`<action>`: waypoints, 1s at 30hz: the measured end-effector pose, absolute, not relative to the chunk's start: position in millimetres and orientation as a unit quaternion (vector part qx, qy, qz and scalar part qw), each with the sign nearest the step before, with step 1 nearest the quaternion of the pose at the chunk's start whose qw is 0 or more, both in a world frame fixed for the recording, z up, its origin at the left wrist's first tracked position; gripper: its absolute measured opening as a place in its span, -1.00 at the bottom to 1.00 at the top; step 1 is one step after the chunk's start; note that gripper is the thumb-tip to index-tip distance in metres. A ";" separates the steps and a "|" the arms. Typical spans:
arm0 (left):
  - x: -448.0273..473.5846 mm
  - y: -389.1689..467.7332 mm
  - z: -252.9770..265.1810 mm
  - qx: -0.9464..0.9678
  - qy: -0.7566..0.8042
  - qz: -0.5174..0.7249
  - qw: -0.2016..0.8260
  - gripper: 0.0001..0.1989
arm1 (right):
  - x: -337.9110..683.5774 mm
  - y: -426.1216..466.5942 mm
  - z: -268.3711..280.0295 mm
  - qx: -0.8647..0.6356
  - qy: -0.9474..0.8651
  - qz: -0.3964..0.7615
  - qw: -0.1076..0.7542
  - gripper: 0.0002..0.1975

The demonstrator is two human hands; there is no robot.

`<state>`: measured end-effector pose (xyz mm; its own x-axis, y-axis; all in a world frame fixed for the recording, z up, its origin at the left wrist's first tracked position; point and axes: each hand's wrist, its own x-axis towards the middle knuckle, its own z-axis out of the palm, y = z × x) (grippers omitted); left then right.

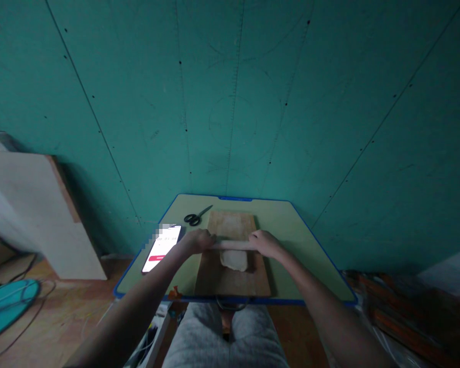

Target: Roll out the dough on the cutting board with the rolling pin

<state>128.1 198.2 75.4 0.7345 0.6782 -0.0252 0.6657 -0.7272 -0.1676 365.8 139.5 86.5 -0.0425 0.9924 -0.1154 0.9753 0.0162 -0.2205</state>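
A pale rolling pin (232, 246) lies crosswise over a wooden cutting board (233, 283). My left hand (200, 240) is closed round its left end, and my right hand (266, 243) grips the right end. Just on the near side of the pin, a flattened piece of pale dough (234, 260) rests on the board. The pin covers the dough's far edge, so I cannot tell how far the dough reaches beneath it. Light, flour-like dust shows on the far part of the board.
Black-handled scissors (193, 219) lie left of the board. A lit phone (163, 248) sits at the left of the blue-edged table (295, 225), partly behind my left forearm. A green wall (230, 102) stands right behind the table. A pale panel (42, 209) leans at the left.
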 end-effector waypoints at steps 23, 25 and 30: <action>135.1 153.2 65.4 -0.788 -0.613 -0.054 -0.019 -0.63 | 361.4 113.7 65.2 -0.707 -0.703 -0.062 0.055 -0.75; 133.6 148.5 64.5 -0.791 -0.609 -0.057 -0.018 -0.66 | 362.4 113.2 62.8 -0.700 -0.708 -0.076 0.060 -0.75; 129.1 137.2 60.4 -0.799 -0.597 -0.063 -0.019 -0.71 | 364.8 109.8 56.5 -0.674 -0.726 -0.112 0.084 -0.73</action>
